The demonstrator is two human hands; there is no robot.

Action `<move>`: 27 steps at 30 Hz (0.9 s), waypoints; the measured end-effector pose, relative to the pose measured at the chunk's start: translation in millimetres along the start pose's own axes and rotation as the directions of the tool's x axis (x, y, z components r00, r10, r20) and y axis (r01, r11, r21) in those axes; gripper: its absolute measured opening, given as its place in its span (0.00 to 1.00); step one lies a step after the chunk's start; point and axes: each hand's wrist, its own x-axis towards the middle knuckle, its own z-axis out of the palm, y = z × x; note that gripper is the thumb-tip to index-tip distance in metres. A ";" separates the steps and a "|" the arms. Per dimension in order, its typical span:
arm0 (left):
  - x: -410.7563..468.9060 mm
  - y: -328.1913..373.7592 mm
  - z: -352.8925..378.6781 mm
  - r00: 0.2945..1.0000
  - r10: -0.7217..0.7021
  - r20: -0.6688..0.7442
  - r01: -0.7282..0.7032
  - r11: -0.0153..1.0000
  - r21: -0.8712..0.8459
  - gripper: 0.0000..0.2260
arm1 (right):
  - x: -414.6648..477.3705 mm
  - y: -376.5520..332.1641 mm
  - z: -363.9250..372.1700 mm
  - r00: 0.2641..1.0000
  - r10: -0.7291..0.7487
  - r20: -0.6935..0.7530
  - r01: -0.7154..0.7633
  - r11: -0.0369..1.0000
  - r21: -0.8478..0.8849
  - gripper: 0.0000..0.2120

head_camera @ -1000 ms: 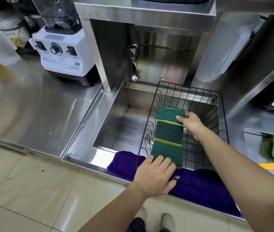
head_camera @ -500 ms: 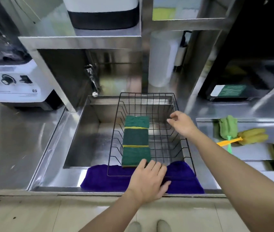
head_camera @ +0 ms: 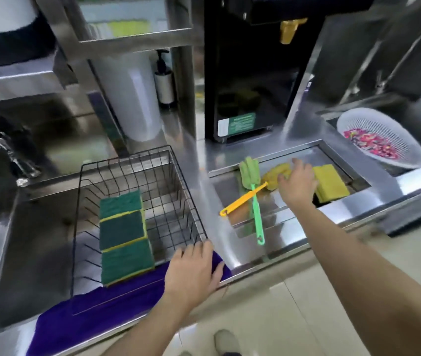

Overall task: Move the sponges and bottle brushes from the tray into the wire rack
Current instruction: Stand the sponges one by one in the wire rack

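Three green sponges (head_camera: pixel 124 240) lie in a row inside the wire rack (head_camera: pixel 191 214), just beyond the left hand (head_camera: pixel 194 272), which rests spread and empty on the rack's near corner and the purple cloth (head_camera: pixel 96 317) under it. The right hand (head_camera: pixel 298 185), on the rack's rim half a second ago, has crossed to the steel tray (head_camera: pixel 276 224) and hovers open-fingered, gripping nothing, over what remains: yellow sponges (head_camera: pixel 330 186) just to its right, and to its left a yellow bottle brush (head_camera: pixel 245 199) crossed over a green bottle brush (head_camera: pixel 254 199). The shift suggests one batch is done and the next pickup is beginning. A white colander (head_camera: pixel 358 129) stands on the surface well beyond the right hand.
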 end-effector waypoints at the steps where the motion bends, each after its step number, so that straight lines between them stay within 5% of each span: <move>1: 0.1 0.2 1.0 1.000 0.005 -0.009 -0.005 1.000 0.004 0.18 | 2.6 12.4 -3.7 0.999 0.037 -0.015 -0.037 0.998 -0.047 0.27; 8: 0.5 1.0 0.0 1.000 0.003 -0.022 -0.003 1.000 0.016 0.17 | 18.5 83.9 -10.2 0.977 0.206 0.048 -0.194 0.963 -0.185 0.40; 16: 4.2 -3.5 -6.1 0.999 0.013 -0.034 -0.012 1.000 0.028 0.16 | 26.8 101.0 -6.4 0.951 0.287 0.117 -0.248 0.930 -0.272 0.43; 27: 1.7 -1.1 -4.1 0.999 0.028 -0.035 -0.027 0.999 0.021 0.16 | 23.0 97.3 3.2 0.995 0.069 0.076 -0.054 0.981 -0.185 0.21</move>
